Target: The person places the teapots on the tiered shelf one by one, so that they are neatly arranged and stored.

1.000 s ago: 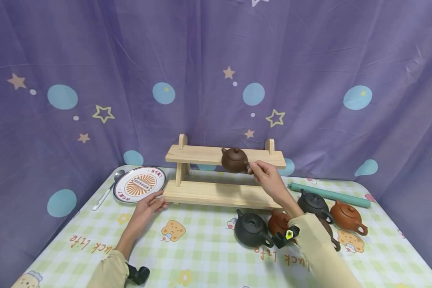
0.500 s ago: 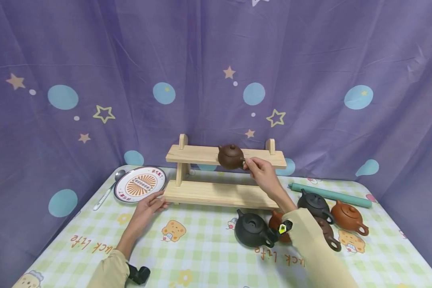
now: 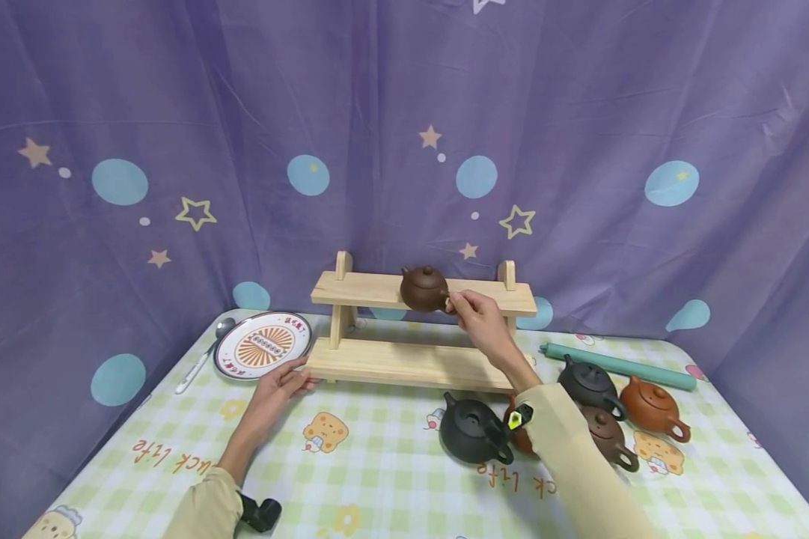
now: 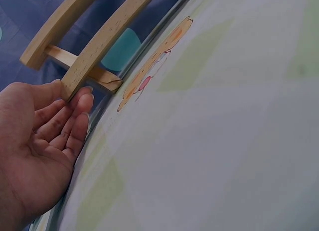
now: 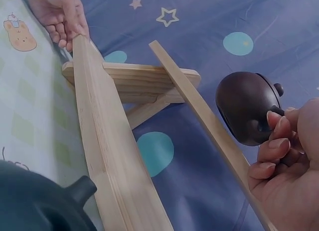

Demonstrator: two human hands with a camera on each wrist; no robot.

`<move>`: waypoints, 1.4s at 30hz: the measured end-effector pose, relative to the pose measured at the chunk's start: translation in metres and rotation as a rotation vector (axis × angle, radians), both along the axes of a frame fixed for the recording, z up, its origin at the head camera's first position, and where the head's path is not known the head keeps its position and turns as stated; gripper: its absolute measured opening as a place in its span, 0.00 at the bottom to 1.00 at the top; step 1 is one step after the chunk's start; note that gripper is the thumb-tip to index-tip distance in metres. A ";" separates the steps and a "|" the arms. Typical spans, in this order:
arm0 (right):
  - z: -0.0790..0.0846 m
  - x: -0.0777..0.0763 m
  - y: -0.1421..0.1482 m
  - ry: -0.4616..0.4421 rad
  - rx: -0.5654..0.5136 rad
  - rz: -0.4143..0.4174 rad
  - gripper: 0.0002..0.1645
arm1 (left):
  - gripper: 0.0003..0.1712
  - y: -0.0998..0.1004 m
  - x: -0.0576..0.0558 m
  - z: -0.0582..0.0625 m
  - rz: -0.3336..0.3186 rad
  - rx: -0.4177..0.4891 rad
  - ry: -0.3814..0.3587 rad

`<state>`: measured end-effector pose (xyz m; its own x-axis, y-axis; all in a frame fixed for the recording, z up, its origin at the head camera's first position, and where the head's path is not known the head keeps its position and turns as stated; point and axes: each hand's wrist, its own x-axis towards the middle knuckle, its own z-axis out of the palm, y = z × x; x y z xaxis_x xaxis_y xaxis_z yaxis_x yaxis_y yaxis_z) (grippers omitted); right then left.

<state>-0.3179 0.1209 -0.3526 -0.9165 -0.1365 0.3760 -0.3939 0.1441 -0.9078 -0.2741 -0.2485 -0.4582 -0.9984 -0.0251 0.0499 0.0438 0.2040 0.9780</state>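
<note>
A dark brown teapot [image 3: 423, 289] hangs in front of the upper board of a two-tier wooden shelf [image 3: 404, 361]. My right hand [image 3: 480, 323] pinches its handle between thumb and fingers, with the spout pointing left. In the right wrist view the teapot [image 5: 245, 106] appears beside the upper board, apart from it. At the lower board's left end, my left hand [image 3: 278, 391] grips the corner. The left wrist view shows that hand [image 4: 50, 136] with the thumb on one face of the board [image 4: 94, 57] and fingertips on the other.
Right of the shelf stand a black teapot [image 3: 470, 433], a partly hidden reddish teapot [image 3: 521, 440], another black one [image 3: 587, 383], a brown one [image 3: 605, 434] and an orange-brown one [image 3: 649, 406]. Behind them lies a green roll [image 3: 620, 365]. A plate [image 3: 242, 367] and spoon [image 3: 198, 367] lie left.
My right hand has carried the brown teapot a little left and upward along the front of the upper board. My left hand stays at the shelf's corner.
</note>
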 end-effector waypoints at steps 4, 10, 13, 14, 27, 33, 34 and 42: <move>0.001 -0.001 -0.004 0.004 -0.009 0.003 0.20 | 0.29 0.000 0.000 0.000 0.002 -0.001 0.001; 0.001 -0.004 -0.010 -0.002 -0.016 0.020 0.21 | 0.28 0.000 0.000 0.000 0.005 0.001 0.006; 0.002 -0.004 -0.014 -0.015 -0.023 0.025 0.21 | 0.29 0.000 0.000 0.000 0.005 -0.001 0.003; 0.002 -0.004 -0.015 -0.019 -0.022 0.024 0.21 | 0.29 0.000 0.000 0.000 0.005 -0.002 0.001; 0.007 -0.009 -0.034 -0.011 0.008 0.012 0.21 | 0.28 0.001 -0.001 0.000 0.014 -0.019 0.013; 0.007 -0.014 -0.040 -0.024 -0.002 0.007 0.23 | 0.28 0.001 -0.002 0.000 0.018 -0.019 0.002; 0.007 -0.014 -0.040 -0.026 -0.003 0.009 0.23 | 0.28 0.000 -0.002 0.000 0.018 -0.020 -0.001; 0.007 -0.015 -0.046 -0.033 -0.001 0.008 0.22 | 0.28 0.000 -0.002 -0.001 0.014 -0.023 0.002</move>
<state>-0.3331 0.0749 -0.3452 -0.9274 -0.1432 0.3455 -0.3646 0.1403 -0.9205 -0.2758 -0.2486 -0.4595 -0.9979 -0.0377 0.0522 0.0423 0.2268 0.9730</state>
